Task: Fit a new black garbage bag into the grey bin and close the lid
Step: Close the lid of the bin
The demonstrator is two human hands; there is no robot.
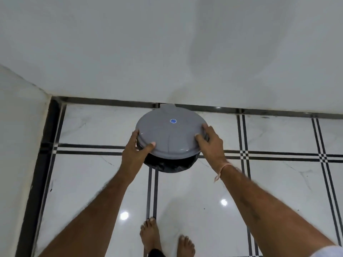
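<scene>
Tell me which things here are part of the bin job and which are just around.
Part of the job:
lid, held at its sides by left hand and right hand
black bag, showing under the lid's near edge

Just around:
blue sticker on the lid
wrist thread
floor tiles
wall

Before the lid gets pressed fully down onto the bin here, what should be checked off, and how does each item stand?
1. Both hands on the lid: ok; left hand and right hand hold opposite edges.
2. Black bag fitted over the rim: ok at the near side; far side cannot tell.
3. Lid seated all round: not ok; the near edge shows a gap above the bag.
4. Lid's rear tab toward the wall: ok.
5. Bare feet away from the bin: ok.
</scene>
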